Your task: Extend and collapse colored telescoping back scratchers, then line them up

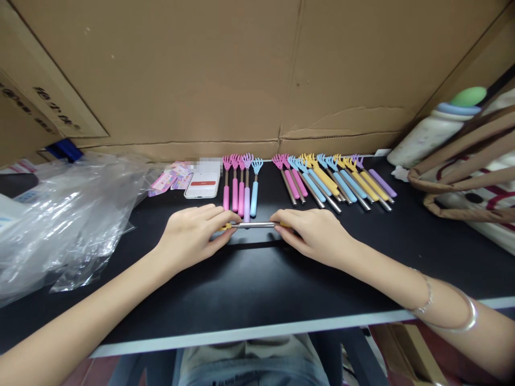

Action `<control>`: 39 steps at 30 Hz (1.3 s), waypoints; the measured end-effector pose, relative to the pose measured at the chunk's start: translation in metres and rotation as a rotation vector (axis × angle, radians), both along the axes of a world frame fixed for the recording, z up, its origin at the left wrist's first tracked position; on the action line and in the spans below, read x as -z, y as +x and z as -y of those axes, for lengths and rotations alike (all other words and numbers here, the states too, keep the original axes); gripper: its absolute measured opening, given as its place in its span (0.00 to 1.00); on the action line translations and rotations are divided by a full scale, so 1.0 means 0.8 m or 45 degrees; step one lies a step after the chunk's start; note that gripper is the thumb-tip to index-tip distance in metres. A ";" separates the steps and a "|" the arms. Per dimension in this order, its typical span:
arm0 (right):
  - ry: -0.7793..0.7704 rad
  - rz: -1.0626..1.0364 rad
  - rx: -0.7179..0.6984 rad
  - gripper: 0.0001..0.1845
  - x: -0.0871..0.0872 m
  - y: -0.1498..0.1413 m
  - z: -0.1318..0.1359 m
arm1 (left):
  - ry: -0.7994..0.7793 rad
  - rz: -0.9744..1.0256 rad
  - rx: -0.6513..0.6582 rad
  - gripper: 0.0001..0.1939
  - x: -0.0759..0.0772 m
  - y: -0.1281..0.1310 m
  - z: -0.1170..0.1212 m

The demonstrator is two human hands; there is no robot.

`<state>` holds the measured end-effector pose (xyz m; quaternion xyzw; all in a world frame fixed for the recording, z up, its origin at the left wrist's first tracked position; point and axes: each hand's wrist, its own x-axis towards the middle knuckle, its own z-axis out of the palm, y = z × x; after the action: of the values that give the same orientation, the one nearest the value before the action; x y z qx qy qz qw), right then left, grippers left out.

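Between my two hands a yellow back scratcher (255, 225) lies level just above the black tabletop, its bare metal rod showing in the middle. My left hand (197, 230) is closed on its yellow claw end. At the other end, my right hand (311, 233) pinches the rod near a yellow part that my fingers mostly hide. Just beyond are several back scratchers (240, 198) with pink, purple and blue handles, side by side, claws away from me. A second group of back scratchers (330, 182), pink, blue, yellow and purple, lies farther right, with metal rod ends sticking out of the handles.
A phone (203, 182) and small printed cards (169, 178) lie at the back left. Clear plastic bags (68, 214) cover the left side. A white bottle (432, 131) and a fabric bag (470, 166) stand at right. A cardboard wall (241, 69) closes off the back.
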<state>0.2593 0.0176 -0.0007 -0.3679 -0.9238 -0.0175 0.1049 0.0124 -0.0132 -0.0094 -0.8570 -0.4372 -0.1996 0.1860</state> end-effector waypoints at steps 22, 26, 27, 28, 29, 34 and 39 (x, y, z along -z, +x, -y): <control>0.010 0.005 -0.002 0.13 0.000 0.000 0.001 | -0.036 -0.025 -0.001 0.09 0.003 -0.002 -0.001; 0.010 0.006 0.004 0.13 0.000 0.000 0.001 | -0.043 -0.027 -0.002 0.09 0.003 -0.002 -0.002; 0.012 0.008 0.005 0.13 0.000 0.000 0.001 | -0.050 -0.028 -0.002 0.10 0.004 -0.002 -0.002; 0.014 0.010 0.005 0.13 0.000 0.000 0.001 | -0.054 -0.028 -0.001 0.10 0.004 -0.002 -0.003; 0.017 0.010 0.004 0.13 0.000 0.000 0.001 | -0.054 -0.026 0.000 0.10 0.004 -0.003 -0.003; 0.025 0.010 -0.002 0.13 0.000 0.000 0.001 | -0.031 -0.036 -0.003 0.09 0.005 -0.003 -0.003; 0.030 0.010 -0.001 0.12 0.000 0.001 0.001 | -0.059 -0.048 0.005 0.10 0.005 -0.004 -0.003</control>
<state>0.2599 0.0169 -0.0009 -0.3661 -0.9241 -0.0296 0.1057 0.0096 -0.0109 -0.0133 -0.8655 -0.4365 -0.1736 0.1738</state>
